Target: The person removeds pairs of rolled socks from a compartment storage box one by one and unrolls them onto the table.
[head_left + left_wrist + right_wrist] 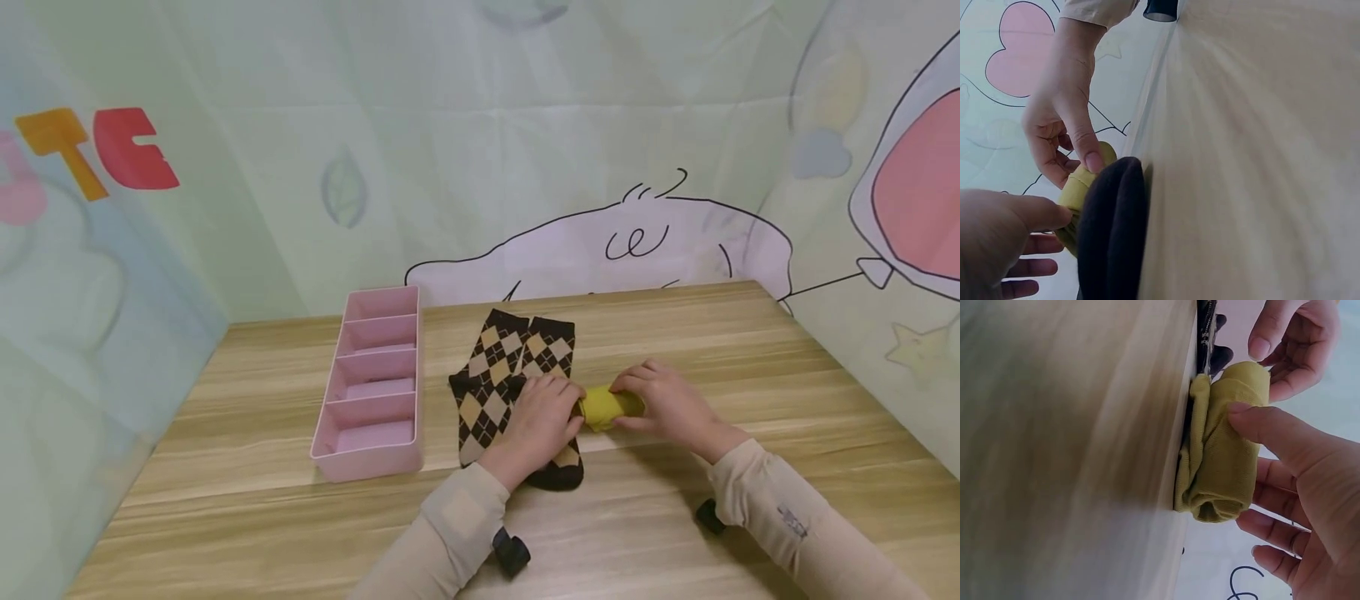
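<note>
A rolled yellow sock (602, 407) lies low over the table between the two hands. My left hand (538, 427) holds its left end, thumb (1054, 212) against the roll in the left wrist view. With thumb and fingers, my right hand (671, 408) pinches the other end; in the right wrist view the thumb presses on the knit of the roll (1225, 450) and the fingers sit behind it. Dark argyle socks (491, 358) with tan diamonds lie flat beneath and left of my left hand, which covers part of them. Their dark toe (1113, 231) looms in the left wrist view.
A pink divided box (367, 462) with several compartments, nothing visible in them, stands left of the argyle socks. The wooden table (247, 433) ends at a printed cloth backdrop (450, 167) behind and at both sides. Black straps hang at both sleeves.
</note>
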A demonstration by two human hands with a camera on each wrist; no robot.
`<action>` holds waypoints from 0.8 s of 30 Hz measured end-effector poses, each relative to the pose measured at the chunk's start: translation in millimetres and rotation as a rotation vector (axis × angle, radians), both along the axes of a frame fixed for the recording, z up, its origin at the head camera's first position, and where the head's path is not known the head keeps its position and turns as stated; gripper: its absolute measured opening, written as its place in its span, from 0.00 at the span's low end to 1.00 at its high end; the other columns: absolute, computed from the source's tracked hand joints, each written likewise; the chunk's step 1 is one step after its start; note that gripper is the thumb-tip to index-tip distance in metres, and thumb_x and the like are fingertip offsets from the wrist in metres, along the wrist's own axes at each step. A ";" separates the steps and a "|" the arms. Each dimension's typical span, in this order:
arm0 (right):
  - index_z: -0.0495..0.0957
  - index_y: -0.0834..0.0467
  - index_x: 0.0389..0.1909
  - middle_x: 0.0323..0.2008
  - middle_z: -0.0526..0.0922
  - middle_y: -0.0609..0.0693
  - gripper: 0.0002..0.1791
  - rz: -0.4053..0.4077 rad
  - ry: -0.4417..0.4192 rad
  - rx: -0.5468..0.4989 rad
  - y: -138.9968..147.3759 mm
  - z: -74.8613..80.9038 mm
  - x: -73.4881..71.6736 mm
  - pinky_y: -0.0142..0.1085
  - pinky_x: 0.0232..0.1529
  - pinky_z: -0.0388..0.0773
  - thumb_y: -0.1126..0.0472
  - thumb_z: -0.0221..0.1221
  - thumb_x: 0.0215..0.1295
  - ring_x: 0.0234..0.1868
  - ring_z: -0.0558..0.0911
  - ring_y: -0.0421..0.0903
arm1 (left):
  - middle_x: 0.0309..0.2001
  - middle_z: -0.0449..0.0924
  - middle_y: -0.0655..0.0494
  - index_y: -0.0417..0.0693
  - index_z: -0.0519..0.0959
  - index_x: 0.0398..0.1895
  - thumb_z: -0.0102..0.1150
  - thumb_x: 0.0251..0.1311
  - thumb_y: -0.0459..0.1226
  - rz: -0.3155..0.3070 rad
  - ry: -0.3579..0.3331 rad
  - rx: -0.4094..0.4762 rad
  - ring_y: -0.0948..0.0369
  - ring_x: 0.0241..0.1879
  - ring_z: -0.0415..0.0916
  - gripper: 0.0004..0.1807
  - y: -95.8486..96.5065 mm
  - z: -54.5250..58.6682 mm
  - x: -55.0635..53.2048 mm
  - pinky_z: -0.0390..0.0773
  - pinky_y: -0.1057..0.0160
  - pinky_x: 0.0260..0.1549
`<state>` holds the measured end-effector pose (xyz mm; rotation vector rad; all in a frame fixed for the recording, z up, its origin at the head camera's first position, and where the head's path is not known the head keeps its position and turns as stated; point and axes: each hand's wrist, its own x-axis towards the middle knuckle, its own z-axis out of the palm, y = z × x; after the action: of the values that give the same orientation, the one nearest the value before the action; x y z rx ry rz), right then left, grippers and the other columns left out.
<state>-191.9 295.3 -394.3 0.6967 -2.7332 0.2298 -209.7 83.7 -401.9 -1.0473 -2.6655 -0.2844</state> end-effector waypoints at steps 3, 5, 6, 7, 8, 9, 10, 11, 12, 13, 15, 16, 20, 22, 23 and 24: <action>0.83 0.58 0.37 0.38 0.85 0.51 0.20 0.001 -0.003 -0.008 -1.2 0.9 0.3 0.43 0.42 0.77 0.52 0.74 0.44 0.39 0.77 0.47 | 0.52 0.80 0.60 0.52 0.78 0.51 0.60 0.61 0.47 -0.001 0.000 -0.007 0.62 0.55 0.73 0.17 -1.0 0.7 -0.3 0.70 0.62 0.57; 0.83 0.58 0.37 0.38 0.85 0.50 0.20 0.000 -0.005 -0.009 -2.3 1.7 0.6 0.43 0.42 0.77 0.51 0.73 0.45 0.38 0.77 0.46 | 0.52 0.80 0.60 0.53 0.77 0.51 0.60 0.62 0.48 -0.001 0.004 -0.008 0.62 0.54 0.73 0.17 -1.7 0.9 -0.3 0.70 0.62 0.56; 0.83 0.58 0.37 0.38 0.86 0.50 0.20 -0.003 -0.006 -0.008 -2.8 1.8 0.7 0.43 0.42 0.77 0.50 0.73 0.45 0.38 0.76 0.46 | 0.52 0.80 0.60 0.53 0.77 0.51 0.60 0.62 0.48 -0.002 0.008 -0.007 0.62 0.54 0.73 0.18 -2.2 1.0 -0.1 0.70 0.62 0.56; 0.83 0.58 0.36 0.37 0.86 0.50 0.20 -0.007 -0.009 -0.006 -3.4 1.8 0.9 0.43 0.42 0.77 0.50 0.73 0.45 0.38 0.76 0.46 | 0.52 0.80 0.60 0.52 0.77 0.51 0.60 0.62 0.48 -0.004 0.014 -0.006 0.62 0.54 0.74 0.18 -2.8 1.0 0.0 0.70 0.62 0.55; 0.83 0.58 0.36 0.37 0.86 0.50 0.21 -0.011 -0.013 -0.005 -4.0 1.8 1.1 0.43 0.42 0.76 0.49 0.73 0.45 0.38 0.76 0.46 | 0.52 0.80 0.60 0.52 0.77 0.52 0.60 0.62 0.48 -0.006 0.021 -0.003 0.62 0.54 0.74 0.18 -3.3 1.1 0.3 0.70 0.63 0.55; 0.83 0.58 0.36 0.37 0.86 0.50 0.21 -0.015 -0.017 -0.005 -4.6 1.8 1.3 0.43 0.42 0.76 0.49 0.73 0.45 0.38 0.76 0.45 | 0.52 0.80 0.60 0.53 0.77 0.52 0.60 0.62 0.48 -0.008 0.026 -0.001 0.62 0.54 0.74 0.18 -3.9 1.1 0.5 0.70 0.63 0.55; 0.83 0.57 0.36 0.37 0.86 0.50 0.21 -0.019 -0.022 -0.004 -5.3 1.6 1.4 0.42 0.42 0.76 0.48 0.72 0.45 0.38 0.76 0.45 | 0.52 0.80 0.60 0.52 0.77 0.52 0.60 0.62 0.48 -0.011 0.030 0.002 0.62 0.54 0.74 0.18 -4.7 1.3 0.8 0.70 0.63 0.54; 0.83 0.57 0.36 0.36 0.86 0.50 0.21 -0.023 -0.027 -0.005 -5.9 1.1 1.6 0.42 0.42 0.76 0.48 0.72 0.45 0.38 0.76 0.45 | 0.52 0.80 0.60 0.52 0.77 0.52 0.60 0.62 0.48 -0.013 0.032 0.004 0.62 0.54 0.74 0.18 -5.6 1.6 1.1 0.70 0.63 0.54; 0.83 0.57 0.35 0.36 0.86 0.50 0.21 -0.025 -0.034 -0.008 -6.7 1.2 1.9 0.42 0.42 0.76 0.47 0.72 0.45 0.38 0.76 0.45 | 0.52 0.80 0.60 0.52 0.77 0.52 0.60 0.62 0.48 -0.015 0.031 0.006 0.62 0.54 0.74 0.18 -6.4 2.2 1.5 0.70 0.63 0.54; 0.83 0.57 0.35 0.36 0.86 0.49 0.21 -0.025 -0.040 -0.009 -7.4 1.3 2.3 0.42 0.42 0.76 0.47 0.72 0.45 0.38 0.76 0.44 | 0.52 0.80 0.60 0.52 0.77 0.52 0.60 0.61 0.47 -0.016 0.030 0.007 0.62 0.54 0.74 0.18 -7.1 2.8 1.7 0.70 0.62 0.55; 0.83 0.57 0.34 0.35 0.86 0.49 0.20 -0.020 -0.051 -0.016 -8.9 1.8 3.0 0.41 0.41 0.76 0.47 0.72 0.45 0.37 0.76 0.44 | 0.53 0.80 0.60 0.52 0.77 0.52 0.60 0.61 0.48 -0.017 0.025 0.004 0.62 0.54 0.74 0.18 -8.6 4.3 2.0 0.69 0.62 0.55; 0.83 0.56 0.33 0.34 0.86 0.48 0.19 -0.017 -0.057 -0.018 -9.5 2.1 3.4 0.41 0.40 0.76 0.47 0.71 0.46 0.37 0.76 0.44 | 0.53 0.80 0.60 0.52 0.77 0.53 0.60 0.61 0.48 -0.018 0.023 0.001 0.62 0.54 0.74 0.18 -9.2 5.0 2.1 0.69 0.62 0.55; 0.83 0.56 0.30 0.32 0.85 0.47 0.18 -0.004 -0.075 -0.032 -12.4 3.9 5.2 0.39 0.38 0.76 0.47 0.71 0.46 0.35 0.77 0.43 | 0.52 0.80 0.60 0.53 0.77 0.53 0.60 0.61 0.48 -0.021 0.020 -0.011 0.62 0.54 0.74 0.19 -12.0 7.0 2.3 0.69 0.62 0.56; 0.83 0.56 0.30 0.31 0.85 0.47 0.17 0.000 -0.088 -0.040 -13.4 4.6 5.9 0.39 0.37 0.77 0.47 0.71 0.47 0.35 0.78 0.43 | 0.51 0.81 0.60 0.53 0.77 0.53 0.60 0.61 0.48 -0.021 0.021 -0.010 0.62 0.53 0.74 0.19 -13.5 7.2 2.4 0.69 0.62 0.57; 0.83 0.56 0.29 0.31 0.85 0.47 0.16 0.003 -0.093 -0.046 -13.9 4.9 6.1 0.39 0.37 0.77 0.47 0.71 0.48 0.34 0.79 0.44 | 0.50 0.81 0.60 0.52 0.77 0.53 0.60 0.61 0.48 -0.020 0.022 -0.009 0.62 0.53 0.74 0.19 -14.2 7.5 2.7 0.69 0.62 0.57; 0.83 0.55 0.29 0.31 0.85 0.47 0.16 0.004 -0.099 -0.050 -14.4 5.2 6.3 0.39 0.38 0.77 0.47 0.70 0.48 0.35 0.79 0.44 | 0.50 0.81 0.59 0.52 0.77 0.52 0.61 0.61 0.48 -0.019 0.021 -0.005 0.61 0.52 0.74 0.19 -14.9 7.7 3.0 0.69 0.62 0.57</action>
<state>-185.6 281.0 -389.1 0.6943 -2.8092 0.3410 -206.7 68.8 -394.2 -1.0716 -2.6400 -0.2694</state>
